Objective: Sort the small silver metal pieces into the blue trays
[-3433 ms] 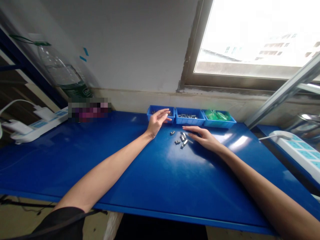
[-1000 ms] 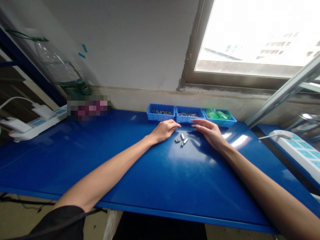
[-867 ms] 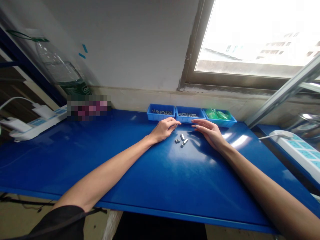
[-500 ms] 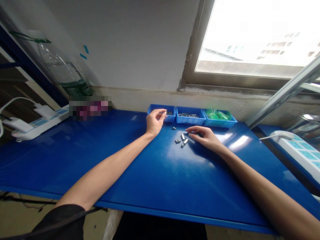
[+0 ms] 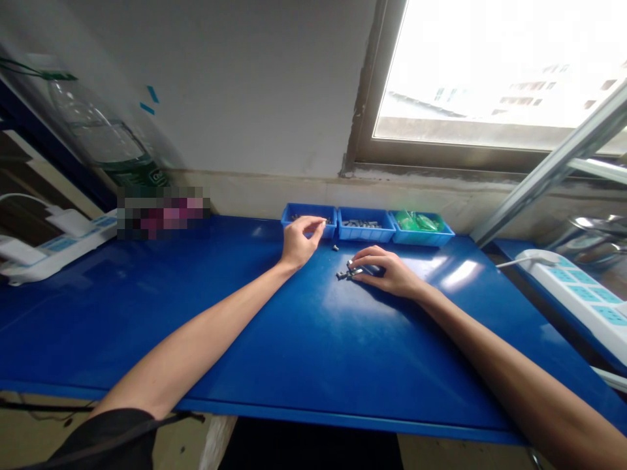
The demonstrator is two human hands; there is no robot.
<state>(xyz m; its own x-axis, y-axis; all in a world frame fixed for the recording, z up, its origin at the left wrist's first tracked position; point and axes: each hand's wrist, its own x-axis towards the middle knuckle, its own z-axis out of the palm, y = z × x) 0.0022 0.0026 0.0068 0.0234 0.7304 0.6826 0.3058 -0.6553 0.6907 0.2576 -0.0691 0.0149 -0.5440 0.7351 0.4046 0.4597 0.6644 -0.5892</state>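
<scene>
My left hand (image 5: 298, 243) is in front of the leftmost blue bin (image 5: 308, 212), thumb and forefinger pinched together. Whatever they hold, if anything, is too small to make out. My right hand (image 5: 386, 271) rests low over the blue table, fingers curved and thumb apart from forefinger. Its fingertips reach a small cluster of silver metal pieces (image 5: 341, 275), partly hidden by the fingers; some look like short bars. One more small metal piece (image 5: 336, 248) lies by itself between the hands, close to the bins.
The middle blue bin (image 5: 367, 233) contains grey metal pieces. Green plastic packaging (image 5: 418, 220) fills the right bin (image 5: 424, 239). White power strips lie at the left (image 5: 63, 245) and right (image 5: 578, 287). A large bottle (image 5: 98, 127) leans by the wall; a metal post (image 5: 529, 179) rises at right.
My right hand has moved left and slightly down, its fingertips now at the metal pieces. My left hand keeps its pinch by the left bin. The whole view has shifted slightly.
</scene>
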